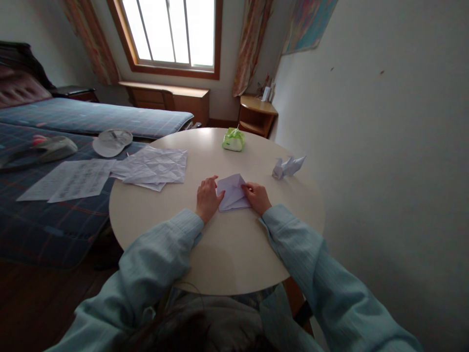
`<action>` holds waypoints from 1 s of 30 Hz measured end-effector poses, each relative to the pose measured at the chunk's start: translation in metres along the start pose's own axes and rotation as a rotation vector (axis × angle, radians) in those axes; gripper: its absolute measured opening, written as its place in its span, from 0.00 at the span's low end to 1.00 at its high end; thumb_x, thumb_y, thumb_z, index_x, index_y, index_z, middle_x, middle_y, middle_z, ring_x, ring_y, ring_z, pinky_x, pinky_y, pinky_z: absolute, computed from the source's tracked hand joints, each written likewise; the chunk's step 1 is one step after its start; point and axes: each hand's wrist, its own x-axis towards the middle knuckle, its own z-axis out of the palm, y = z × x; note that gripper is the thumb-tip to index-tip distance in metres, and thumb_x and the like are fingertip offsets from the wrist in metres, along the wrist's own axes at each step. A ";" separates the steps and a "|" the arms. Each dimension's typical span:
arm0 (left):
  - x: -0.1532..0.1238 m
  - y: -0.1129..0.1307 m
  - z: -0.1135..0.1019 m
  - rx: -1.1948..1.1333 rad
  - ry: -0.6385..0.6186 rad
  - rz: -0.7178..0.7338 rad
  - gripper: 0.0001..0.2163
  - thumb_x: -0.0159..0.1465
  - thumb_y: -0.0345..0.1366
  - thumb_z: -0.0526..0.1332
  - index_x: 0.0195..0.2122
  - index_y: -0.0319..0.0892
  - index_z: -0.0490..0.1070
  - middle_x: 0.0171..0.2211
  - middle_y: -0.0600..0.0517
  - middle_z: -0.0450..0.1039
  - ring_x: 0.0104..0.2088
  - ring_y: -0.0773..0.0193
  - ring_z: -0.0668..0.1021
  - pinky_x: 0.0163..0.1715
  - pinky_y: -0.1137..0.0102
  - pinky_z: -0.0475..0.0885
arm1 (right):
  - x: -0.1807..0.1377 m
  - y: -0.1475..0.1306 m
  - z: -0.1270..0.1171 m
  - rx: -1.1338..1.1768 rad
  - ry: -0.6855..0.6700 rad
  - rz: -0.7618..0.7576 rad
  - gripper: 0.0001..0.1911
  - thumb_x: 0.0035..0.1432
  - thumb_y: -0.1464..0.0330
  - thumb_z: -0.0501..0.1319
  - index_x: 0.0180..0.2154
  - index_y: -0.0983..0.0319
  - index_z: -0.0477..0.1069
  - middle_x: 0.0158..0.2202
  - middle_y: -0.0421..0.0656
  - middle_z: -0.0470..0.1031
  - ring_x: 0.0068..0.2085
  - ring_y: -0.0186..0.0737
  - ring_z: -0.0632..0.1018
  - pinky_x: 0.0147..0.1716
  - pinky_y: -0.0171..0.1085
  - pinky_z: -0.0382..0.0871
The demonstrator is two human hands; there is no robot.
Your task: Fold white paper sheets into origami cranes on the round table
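Note:
A pale folded sheet of paper (232,191) lies flat on the round beige table (220,254) between both hands. My left hand (207,197) rests on the sheet's left edge, fingers curled and pressing down on it. On the right edge, my right hand (257,196) pinches the paper with bent fingers. Both sleeves are light blue.
A stack of creased paper sheets (154,167) lies at the table's left rim. A folded paper figure (287,166) sits at the right, a green tissue pack (233,140) at the far side. A bed (54,195) with printed sheets and a cap stands left; a wall is close on the right.

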 end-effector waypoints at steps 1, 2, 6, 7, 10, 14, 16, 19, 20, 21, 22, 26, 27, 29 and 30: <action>0.000 0.000 0.000 0.000 0.008 0.003 0.19 0.52 0.33 0.61 0.44 0.39 0.58 0.32 0.50 0.67 0.37 0.59 0.69 0.38 0.64 0.65 | 0.000 0.000 0.000 -0.004 -0.002 -0.001 0.16 0.57 0.65 0.49 0.27 0.63 0.71 0.27 0.44 0.73 0.30 0.36 0.70 0.29 0.32 0.57; 0.000 0.000 0.000 0.000 0.017 0.003 0.19 0.52 0.34 0.61 0.44 0.40 0.59 0.33 0.50 0.66 0.37 0.59 0.69 0.38 0.64 0.65 | 0.000 0.000 0.000 -0.008 -0.005 -0.002 0.16 0.57 0.65 0.49 0.27 0.63 0.71 0.27 0.44 0.73 0.30 0.36 0.70 0.29 0.32 0.57; -0.001 0.000 0.001 0.012 0.034 -0.016 0.18 0.53 0.34 0.61 0.44 0.40 0.59 0.34 0.49 0.66 0.37 0.58 0.69 0.38 0.64 0.65 | 0.000 0.001 0.000 -0.009 -0.003 -0.003 0.16 0.57 0.64 0.49 0.28 0.63 0.71 0.27 0.44 0.73 0.30 0.36 0.70 0.30 0.32 0.57; -0.001 0.000 0.001 0.014 0.028 -0.019 0.19 0.53 0.35 0.61 0.44 0.40 0.59 0.34 0.49 0.67 0.37 0.58 0.69 0.38 0.64 0.65 | 0.000 0.002 0.001 -0.008 -0.002 -0.001 0.16 0.57 0.64 0.49 0.28 0.63 0.72 0.27 0.44 0.73 0.30 0.37 0.70 0.30 0.32 0.57; 0.000 0.001 0.000 0.006 -0.002 -0.031 0.19 0.53 0.35 0.61 0.44 0.39 0.58 0.34 0.49 0.67 0.37 0.58 0.70 0.37 0.64 0.65 | 0.000 0.002 0.001 0.005 -0.006 0.004 0.15 0.57 0.65 0.49 0.29 0.63 0.72 0.28 0.44 0.74 0.30 0.37 0.70 0.30 0.32 0.58; 0.000 0.001 -0.001 -0.033 -0.050 -0.033 0.20 0.52 0.34 0.62 0.45 0.39 0.58 0.31 0.50 0.68 0.35 0.59 0.71 0.36 0.65 0.65 | 0.000 0.001 0.000 0.008 -0.006 -0.006 0.15 0.57 0.65 0.49 0.27 0.64 0.71 0.27 0.44 0.73 0.29 0.36 0.70 0.29 0.32 0.57; 0.000 0.002 -0.001 -0.047 -0.064 -0.028 0.20 0.52 0.33 0.61 0.46 0.40 0.58 0.30 0.51 0.68 0.34 0.60 0.71 0.36 0.65 0.65 | 0.000 0.001 0.000 0.008 -0.009 -0.019 0.16 0.57 0.65 0.49 0.26 0.64 0.70 0.25 0.43 0.72 0.28 0.35 0.69 0.28 0.32 0.56; -0.001 0.002 -0.002 -0.063 -0.074 -0.009 0.21 0.52 0.33 0.61 0.46 0.41 0.57 0.29 0.52 0.67 0.33 0.60 0.71 0.36 0.65 0.65 | 0.000 0.001 -0.001 0.027 -0.008 -0.021 0.16 0.57 0.65 0.49 0.25 0.64 0.70 0.24 0.42 0.71 0.27 0.35 0.69 0.27 0.31 0.56; -0.001 0.002 -0.003 -0.072 -0.078 0.003 0.21 0.52 0.32 0.61 0.46 0.41 0.57 0.29 0.53 0.67 0.33 0.61 0.71 0.36 0.65 0.65 | 0.000 0.001 -0.001 0.033 -0.008 -0.021 0.16 0.57 0.64 0.49 0.25 0.64 0.69 0.24 0.42 0.71 0.27 0.35 0.69 0.27 0.31 0.56; -0.001 0.002 -0.003 -0.083 -0.083 0.017 0.21 0.52 0.32 0.61 0.46 0.42 0.57 0.29 0.53 0.67 0.33 0.61 0.71 0.36 0.65 0.65 | 0.000 0.001 -0.001 0.035 -0.007 -0.023 0.16 0.57 0.64 0.49 0.25 0.63 0.69 0.24 0.42 0.71 0.28 0.35 0.69 0.27 0.31 0.56; -0.001 0.003 -0.003 -0.096 -0.088 0.029 0.21 0.52 0.31 0.61 0.46 0.42 0.57 0.29 0.53 0.67 0.33 0.61 0.71 0.36 0.66 0.65 | 0.000 0.001 0.000 0.036 -0.008 -0.025 0.16 0.57 0.64 0.49 0.25 0.63 0.69 0.25 0.42 0.71 0.28 0.35 0.69 0.28 0.32 0.56; 0.000 0.003 -0.003 -0.141 -0.109 0.066 0.21 0.51 0.29 0.59 0.46 0.42 0.57 0.28 0.53 0.66 0.32 0.62 0.71 0.35 0.66 0.66 | 0.000 0.001 0.000 0.027 -0.008 -0.019 0.16 0.57 0.64 0.49 0.25 0.63 0.70 0.26 0.43 0.72 0.29 0.36 0.70 0.29 0.32 0.57; 0.000 0.003 -0.003 -0.149 -0.112 0.072 0.21 0.51 0.29 0.59 0.47 0.41 0.57 0.28 0.53 0.66 0.32 0.63 0.70 0.36 0.67 0.66 | 0.000 0.001 0.000 0.025 -0.009 -0.017 0.16 0.57 0.64 0.49 0.25 0.63 0.70 0.26 0.43 0.72 0.29 0.36 0.70 0.29 0.32 0.57; 0.000 0.002 -0.002 -0.159 -0.116 0.080 0.21 0.51 0.28 0.59 0.47 0.41 0.57 0.28 0.53 0.66 0.32 0.63 0.70 0.36 0.67 0.66 | 0.000 0.001 0.000 0.025 -0.011 -0.017 0.16 0.57 0.64 0.49 0.25 0.63 0.70 0.25 0.43 0.72 0.29 0.36 0.70 0.29 0.33 0.57; 0.000 0.002 -0.002 -0.163 -0.118 0.082 0.21 0.51 0.28 0.59 0.47 0.41 0.57 0.28 0.53 0.66 0.32 0.63 0.70 0.36 0.67 0.66 | 0.000 0.001 0.000 0.028 -0.011 -0.017 0.16 0.56 0.64 0.49 0.25 0.63 0.69 0.25 0.43 0.71 0.29 0.36 0.69 0.29 0.33 0.57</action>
